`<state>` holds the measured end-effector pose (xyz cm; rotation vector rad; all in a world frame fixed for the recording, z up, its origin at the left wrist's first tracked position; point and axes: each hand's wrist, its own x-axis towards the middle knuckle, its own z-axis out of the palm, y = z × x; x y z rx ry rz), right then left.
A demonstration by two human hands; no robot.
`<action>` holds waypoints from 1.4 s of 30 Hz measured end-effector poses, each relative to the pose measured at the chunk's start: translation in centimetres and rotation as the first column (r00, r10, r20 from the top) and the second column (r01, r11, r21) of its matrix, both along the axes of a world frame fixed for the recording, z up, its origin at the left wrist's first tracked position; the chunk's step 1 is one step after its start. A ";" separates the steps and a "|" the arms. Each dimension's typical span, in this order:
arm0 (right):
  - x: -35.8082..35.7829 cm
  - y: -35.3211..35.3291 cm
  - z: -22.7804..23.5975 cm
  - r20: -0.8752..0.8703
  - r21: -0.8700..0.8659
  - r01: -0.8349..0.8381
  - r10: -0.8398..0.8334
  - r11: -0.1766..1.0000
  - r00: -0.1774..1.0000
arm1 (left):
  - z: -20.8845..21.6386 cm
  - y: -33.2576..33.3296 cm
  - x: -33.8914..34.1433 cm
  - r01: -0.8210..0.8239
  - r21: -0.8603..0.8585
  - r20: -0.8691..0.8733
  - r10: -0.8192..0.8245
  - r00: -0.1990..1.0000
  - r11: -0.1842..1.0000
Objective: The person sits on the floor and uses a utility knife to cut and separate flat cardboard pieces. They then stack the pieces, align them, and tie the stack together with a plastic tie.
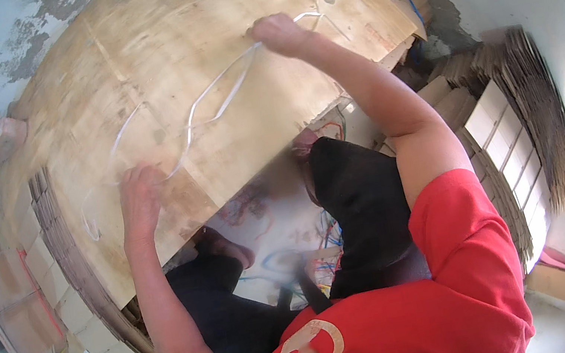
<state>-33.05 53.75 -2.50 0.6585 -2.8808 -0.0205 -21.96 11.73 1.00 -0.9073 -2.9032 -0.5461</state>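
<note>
A thin white strap runs in loose loops across the plywood board in front of me. My right hand is closed round the strap toward the board's far right, with a short end sticking out past the fist. Lower on the left, my left hand is closed at the strap's other stretch, close above the board. A fainter length of the strap trails beyond that hand toward the board's left edge. The fingertips of both hands are partly hidden.
Stacks of flat cardboard lean by the right wall. More cardboard lines the board's left edge, near a strapped bundle. Tangled coloured straps litter the floor between my legs. A pinkish block sits at the far left.
</note>
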 end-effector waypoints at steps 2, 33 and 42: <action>-1.6 1.0 -0.1 -0.141 -0.146 0.068 -0.089 0.987 0.986 | 0.9 -0.5 0.3 0.015 -0.066 0.078 -0.010 0.997 0.998; -1.4 -3.1 -0.1 -0.280 -0.365 0.071 -0.182 0.928 0.943 | -2.3 -7.4 -4.8 -0.497 -0.068 0.002 0.498 0.867 0.865; 8.8 -0.3 9.9 -0.371 -0.307 0.068 -0.185 0.949 0.910 | 2.3 -9.8 -1.7 -0.282 0.132 -0.086 0.295 0.952 0.950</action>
